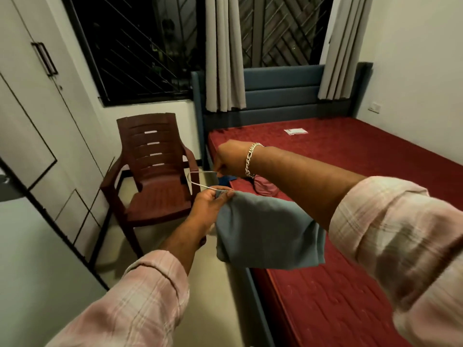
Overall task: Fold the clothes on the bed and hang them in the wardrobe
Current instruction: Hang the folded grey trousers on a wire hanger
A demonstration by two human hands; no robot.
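Observation:
A folded grey-blue garment (265,231) hangs in the air over the bed's left edge. My left hand (210,206) pinches its top corner together with the lower end of a thin metal wire hanger (198,182). My right hand (226,159), wearing a silver bracelet, grips the hanger's upper end. Behind my right wrist, a pink garment (264,187) and a bit of blue cloth (226,180) lie on the red mattress (350,159). The white wardrobe (37,116) stands at the left, its far doors closed.
A brown plastic chair (155,176) stands between the wardrobe and the bed. A white paper (295,131) lies near the blue headboard (280,96). A dark-edged wardrobe door (37,246) juts in at the lower left. Curtains and a barred window fill the back wall.

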